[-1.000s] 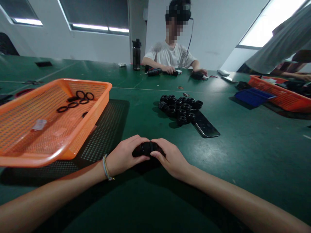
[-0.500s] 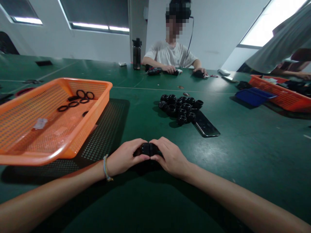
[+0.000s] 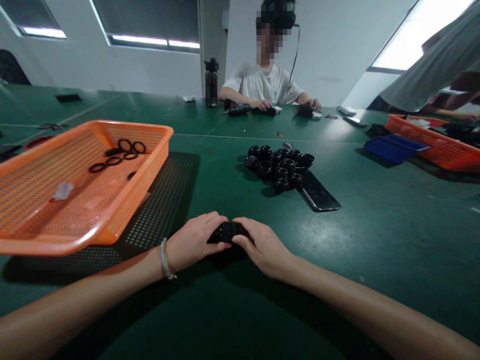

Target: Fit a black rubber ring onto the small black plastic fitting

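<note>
Between my two hands is a black ribbed cylindrical fitting (image 3: 227, 232), held sideways just above the green table (image 3: 210, 190). My left hand (image 3: 198, 237) grips its left end, thumb below and fingers over the top. On the other end my right hand (image 3: 262, 245) is closed, with the thumb in front. My fingers hide both ends of the fitting. Beyond my hands lies a cluster of several black fittings (image 3: 275, 164), some of them resting against a dark phone (image 3: 318, 192).
At the left stands an orange basket (image 3: 144, 195) with several black rings (image 3: 113, 161) inside. Across the table a person (image 3: 264, 82) handles dark parts near a power drill (image 3: 238, 109) and a bottle (image 3: 211, 82). A blue tray (image 3: 393, 148) and another orange basket (image 3: 437, 145) are at the right.
My right hand has shifted its grip on the fitting; its fingers sit slightly lower and its thumb is straighter. My left hand stays nearly in place. The cluster and basket are unchanged.
</note>
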Motion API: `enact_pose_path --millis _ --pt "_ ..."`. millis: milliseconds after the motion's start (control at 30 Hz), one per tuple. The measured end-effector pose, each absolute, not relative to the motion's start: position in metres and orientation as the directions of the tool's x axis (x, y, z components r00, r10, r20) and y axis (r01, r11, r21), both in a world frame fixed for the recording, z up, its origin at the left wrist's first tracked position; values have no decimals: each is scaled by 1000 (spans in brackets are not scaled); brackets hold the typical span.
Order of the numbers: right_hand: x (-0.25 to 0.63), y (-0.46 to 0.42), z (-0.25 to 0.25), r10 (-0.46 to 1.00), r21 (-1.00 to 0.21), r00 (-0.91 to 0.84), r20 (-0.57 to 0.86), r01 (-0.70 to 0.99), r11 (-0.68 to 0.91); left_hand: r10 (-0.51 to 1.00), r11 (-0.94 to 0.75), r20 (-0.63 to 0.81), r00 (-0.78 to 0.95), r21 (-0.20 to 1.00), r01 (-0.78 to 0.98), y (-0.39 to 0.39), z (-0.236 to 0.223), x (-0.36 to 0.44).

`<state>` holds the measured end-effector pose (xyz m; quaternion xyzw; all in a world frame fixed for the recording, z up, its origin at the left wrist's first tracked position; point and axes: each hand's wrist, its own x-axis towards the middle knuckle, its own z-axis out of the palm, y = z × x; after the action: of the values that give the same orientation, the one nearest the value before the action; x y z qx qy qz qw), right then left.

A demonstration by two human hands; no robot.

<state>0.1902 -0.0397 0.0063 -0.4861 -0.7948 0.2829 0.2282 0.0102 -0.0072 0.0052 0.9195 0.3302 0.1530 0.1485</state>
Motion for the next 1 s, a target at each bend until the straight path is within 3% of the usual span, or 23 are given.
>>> enact_pose_path --millis 200,400,533,700,800,1000 --pt "189 -40 10 915 -717 -402 33 629 302 623 -773 217 751 316 550 -7 4 9" --pt "189 -37 4 932 -816 -345 110 504 282 758 -575 143 636 607 549 -8 7 13" --pt "192 -35 0 900 -706 -326 288 562 430 759 -506 83 646 700 504 -7 9 14" --pt "195 -35 -1 785 -537 -462 412 573 619 759 -506 27 650 652 564 -6 7 14" --pt "194 -36 -2 785 -525 -477 395 585 619 761 -522 41 647 631 574 -7 5 14" --pt "191 -40 2 896 -662 -397 200 620 422 743 -580 116 659 602 549 -8 4 12"
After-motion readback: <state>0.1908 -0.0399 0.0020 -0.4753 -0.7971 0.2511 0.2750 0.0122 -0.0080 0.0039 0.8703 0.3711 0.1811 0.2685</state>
